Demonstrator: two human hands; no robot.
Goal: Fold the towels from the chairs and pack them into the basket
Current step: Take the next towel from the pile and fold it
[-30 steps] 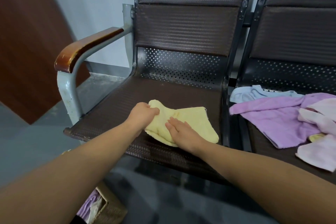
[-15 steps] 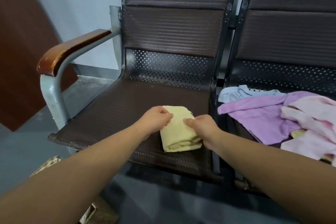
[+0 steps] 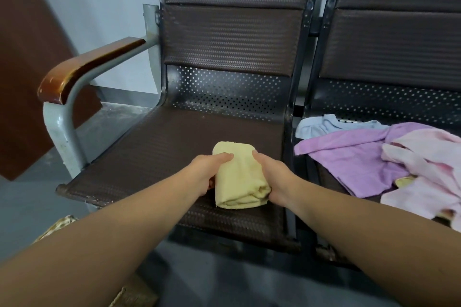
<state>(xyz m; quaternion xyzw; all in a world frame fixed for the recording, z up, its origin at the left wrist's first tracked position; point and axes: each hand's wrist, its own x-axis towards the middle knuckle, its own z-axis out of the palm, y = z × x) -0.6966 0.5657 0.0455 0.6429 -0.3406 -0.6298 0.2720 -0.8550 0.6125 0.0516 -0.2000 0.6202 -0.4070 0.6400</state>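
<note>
A folded yellow towel lies on the seat of the left brown chair, near its front right. My left hand grips the towel's left side and my right hand grips its right side. On the right chair's seat lies a loose heap: a purple towel, a light blue towel behind it and pink towels on top at the right. A corner of the woven basket shows on the floor at the bottom left, mostly hidden by my left forearm.
The left chair has a wooden armrest on a grey metal post at its left. A dark metal bar separates the two seats. A brown door stands at the far left, grey floor below.
The yellow towel went from a half-open flat shape to a compact folded bundle. Both hands moved from pressing it flat to holding its two sides.
</note>
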